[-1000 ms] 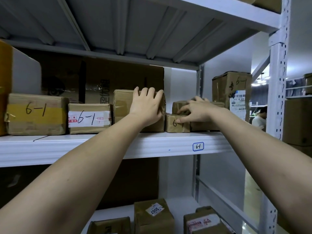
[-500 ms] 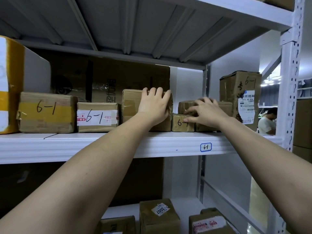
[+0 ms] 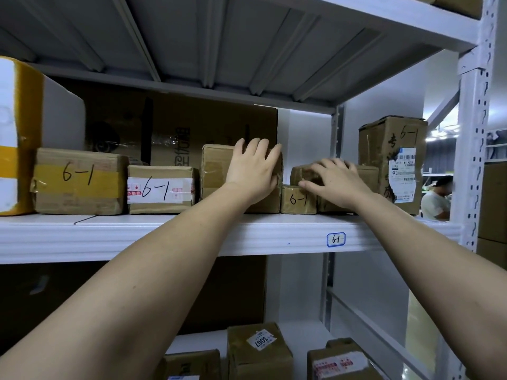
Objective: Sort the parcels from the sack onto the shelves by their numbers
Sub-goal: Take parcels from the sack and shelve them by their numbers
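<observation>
- Parcels marked "6-1" stand in a row on the white shelf (image 3: 164, 237), whose front edge carries a tag reading "61" (image 3: 335, 239).
- Change since one second ago: the view has shifted, so the shelf contents sit further right in the frame; both hands stay on the same parcels, and no parcel has visibly moved.
- Left hand (image 3: 253, 171): fingers straight and spread, palm flat against the front of the tall brown parcel (image 3: 216, 171); nothing is gripped.
- Right hand (image 3: 336, 183): fingers bent over the low parcel (image 3: 367, 174), thumb tip near the top of the small parcel (image 3: 297, 200) marked "6-1". Whether it grips cannot be told.
- Count, this shelf: two taped parcels at left (image 3: 79, 182) (image 3: 162, 189), three under the hands, one upright labelled parcel (image 3: 392, 157) at right, one large carton (image 3: 178, 133) behind, one yellow-and-white box (image 3: 19, 138) at the far left.
- Count, lower shelf: three parcels visible; the middle one (image 3: 258, 349) bears the label "3007".
</observation>
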### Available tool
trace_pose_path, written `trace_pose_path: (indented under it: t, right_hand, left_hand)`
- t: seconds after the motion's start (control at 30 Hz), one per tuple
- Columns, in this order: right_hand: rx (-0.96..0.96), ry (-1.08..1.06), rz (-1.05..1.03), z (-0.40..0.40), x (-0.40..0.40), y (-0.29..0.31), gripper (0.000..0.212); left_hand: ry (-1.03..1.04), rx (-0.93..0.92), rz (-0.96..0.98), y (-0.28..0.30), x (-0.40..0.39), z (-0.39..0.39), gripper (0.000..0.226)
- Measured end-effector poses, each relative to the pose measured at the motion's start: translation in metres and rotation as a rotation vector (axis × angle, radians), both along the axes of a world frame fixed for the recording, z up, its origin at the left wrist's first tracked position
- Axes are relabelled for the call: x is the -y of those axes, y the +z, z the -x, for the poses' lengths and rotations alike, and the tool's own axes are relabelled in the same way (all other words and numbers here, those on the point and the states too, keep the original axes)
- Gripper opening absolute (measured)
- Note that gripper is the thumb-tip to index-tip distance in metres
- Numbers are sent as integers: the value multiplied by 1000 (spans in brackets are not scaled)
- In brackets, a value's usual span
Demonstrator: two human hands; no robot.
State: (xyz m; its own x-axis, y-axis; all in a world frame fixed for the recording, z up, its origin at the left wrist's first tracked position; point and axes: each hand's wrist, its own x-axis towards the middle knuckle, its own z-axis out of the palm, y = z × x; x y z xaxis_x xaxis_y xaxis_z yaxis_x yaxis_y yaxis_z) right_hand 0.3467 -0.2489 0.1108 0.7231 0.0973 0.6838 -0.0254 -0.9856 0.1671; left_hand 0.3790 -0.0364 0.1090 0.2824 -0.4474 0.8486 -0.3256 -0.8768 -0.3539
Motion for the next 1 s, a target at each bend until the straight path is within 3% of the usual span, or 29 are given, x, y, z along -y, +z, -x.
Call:
trace_pose_path:
  t: [0.2, 0.27, 0.43, 0.6, 0.8, 1.0]
  right_hand:
    - [491, 298, -154, 7, -53, 18, 51]
    - [537, 370, -151, 7, -87, 26, 50]
    - [354, 418, 21, -1, -169, 29, 53]
    - [115, 379, 110, -10, -223, 22, 75]
    - [67, 314, 196, -15, -243, 23, 78]
    - [74, 283, 284, -21, -239, 21, 76]
  left_hand:
    - [-96, 229, 87, 16, -67, 18, 47]
    - [-74, 250, 119, 15, -97, 22, 44]
    - [139, 120, 42, 0, -158, 25, 47]
    - [267, -1, 70, -6, -211, 30, 57]
    - [440, -94, -46, -10, -251, 35, 58]
    - [390, -137, -48, -15, -255, 27, 52]
